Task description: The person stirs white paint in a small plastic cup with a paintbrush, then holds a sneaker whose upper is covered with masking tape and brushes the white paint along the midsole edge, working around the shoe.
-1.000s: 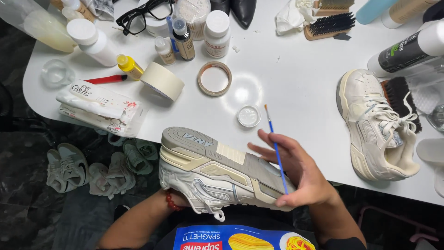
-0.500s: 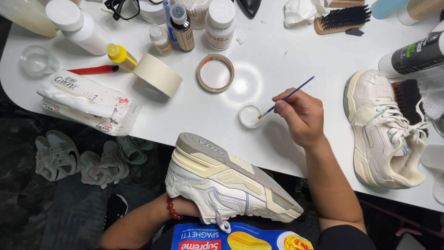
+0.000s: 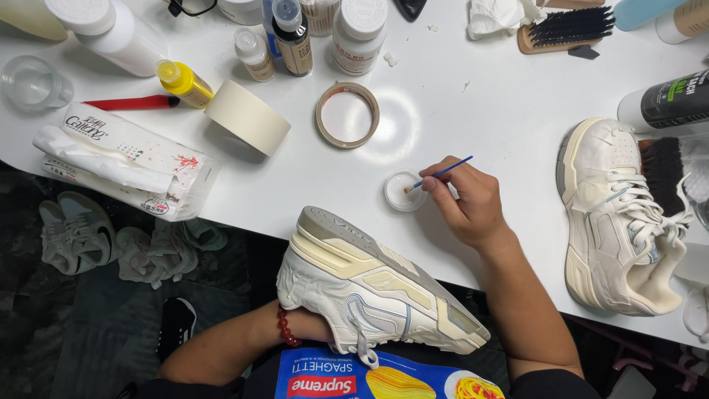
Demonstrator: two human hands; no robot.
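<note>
Cream and pale grey: sneaker (image 3: 377,288) tipped on its side, sole turned up, just below the small round white dish (image 3: 404,191) and overhanging the near edge of the white desk (image 3: 487,111). Left hand (image 3: 314,325) tucked under and inside that sneaker from its heel end, mostly hidden, so fingers cannot be told as spread or closed; red bead bracelet (image 3: 284,327) at the wrist. Right hand (image 3: 467,201) resting on the desk just right of the dish, fingers pressed together and pinching a thin blue-handled brush (image 3: 441,174), brush tip dipped into the dish, handle slanting up and to the right. Second cream sneaker (image 3: 617,222) lying laces-up well to the right of the dish, touching a dark-bristled brush (image 3: 668,174) at its upper right. Thin ring of tape (image 3: 347,114) near and above-left of the dish; wider roll of cream masking tape (image 3: 247,117) further left of that, propped at a tilt. Yellow squeeze bottle (image 3: 183,83) and red pen (image 3: 129,103) beyond the masking tape, still further left of the dish. Soft pack of tissues (image 3: 122,164) far left of the dish, near the desk edge. Small bottles and a white jar (image 3: 360,33) well above the dish at the far side. Wooden bristle brush (image 3: 565,29) up and to the right of the dish.
</note>
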